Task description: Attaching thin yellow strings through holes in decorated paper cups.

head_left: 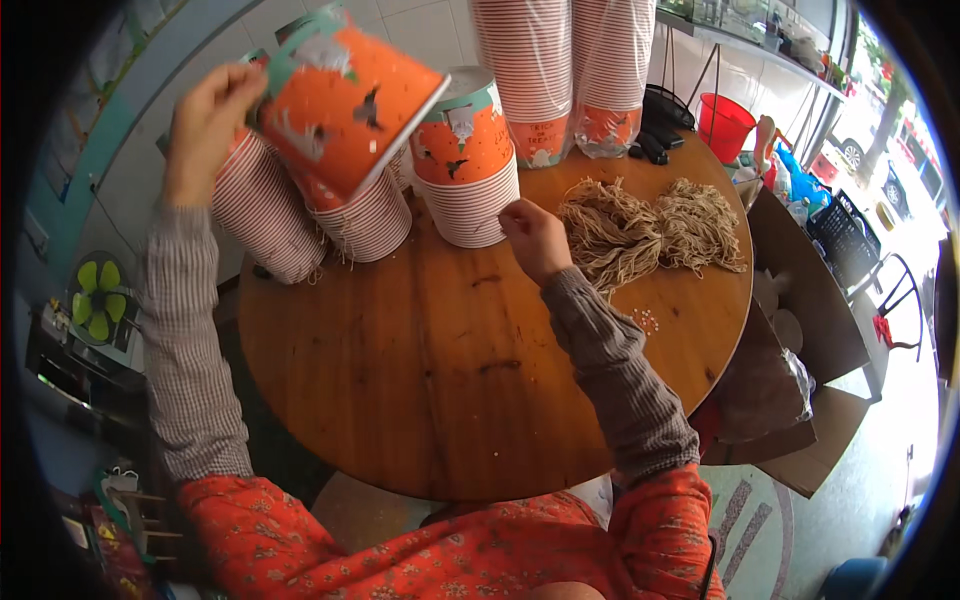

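Observation:
My left hand (pixel 213 132) grips an orange and teal printed paper bucket (pixel 345 105) by its teal bottom end, raised and tilted above the stacks at the far left of the table. The bucket's white rim points down to the right. My right hand (pixel 537 242) is closed just right of the middle stack of nested buckets (pixel 466 205), whose top one stands bottom up. Whatever its curled fingers hold, if anything, is hidden. Two more stacks, one leaning (pixel 268 215) and one partly behind the held bucket (pixel 372 222), have strands of twine at their lower ends.
Tan twine hanks (pixel 610 235) lie on the round wooden table (pixel 430 370), near small pale bits (pixel 645 320). Tall plastic-wrapped bucket stacks (pixel 525 70) stand at the back. A red pail (pixel 725 125) and open cardboard boxes (pixel 800 300) are beyond the right edge.

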The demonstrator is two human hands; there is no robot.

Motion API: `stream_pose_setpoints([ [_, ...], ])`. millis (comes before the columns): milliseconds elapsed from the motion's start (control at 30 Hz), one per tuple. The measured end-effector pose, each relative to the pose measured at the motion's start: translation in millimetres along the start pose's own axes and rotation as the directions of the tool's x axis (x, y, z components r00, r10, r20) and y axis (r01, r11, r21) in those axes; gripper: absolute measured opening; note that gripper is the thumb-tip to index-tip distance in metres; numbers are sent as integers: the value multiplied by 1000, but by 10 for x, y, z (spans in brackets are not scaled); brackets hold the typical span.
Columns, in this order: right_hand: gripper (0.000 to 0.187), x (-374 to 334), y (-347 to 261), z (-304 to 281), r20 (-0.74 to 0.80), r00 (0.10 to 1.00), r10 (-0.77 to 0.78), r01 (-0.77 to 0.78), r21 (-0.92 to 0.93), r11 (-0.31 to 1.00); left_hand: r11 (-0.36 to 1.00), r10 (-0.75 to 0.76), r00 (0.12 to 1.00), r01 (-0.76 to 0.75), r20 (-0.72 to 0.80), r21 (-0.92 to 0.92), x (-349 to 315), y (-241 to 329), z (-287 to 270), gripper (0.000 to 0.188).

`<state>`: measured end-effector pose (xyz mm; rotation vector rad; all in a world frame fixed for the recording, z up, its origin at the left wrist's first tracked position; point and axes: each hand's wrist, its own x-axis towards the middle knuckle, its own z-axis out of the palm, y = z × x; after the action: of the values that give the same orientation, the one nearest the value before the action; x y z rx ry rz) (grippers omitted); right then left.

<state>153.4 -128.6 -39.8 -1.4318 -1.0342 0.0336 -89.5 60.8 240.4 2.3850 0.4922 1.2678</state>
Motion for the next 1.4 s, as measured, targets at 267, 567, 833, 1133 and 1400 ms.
stream_pose_setpoints([
  [267,15,-635,-180,-45,167,871,461,-462,597,656,340,-598,787,422,153,-840,-2484,-1052,628,26],
  [567,15,-903,-296,37,411,832,374,-546,480,687,-60,-781,537,443,318,-894,-3826,-534,1451,33],
  [833,18,-958,-503,16,649,696,306,-616,320,720,-308,-516,400,738,757,-600,-3593,-9,1740,38],
  [1133,13,-850,-378,-132,645,718,262,-550,295,782,-59,-530,619,655,580,-753,-3143,85,2028,38],
  [1400,15,-744,-367,-211,678,655,333,-586,178,791,422,-565,746,628,352,-654,-3105,21,2056,22],
])
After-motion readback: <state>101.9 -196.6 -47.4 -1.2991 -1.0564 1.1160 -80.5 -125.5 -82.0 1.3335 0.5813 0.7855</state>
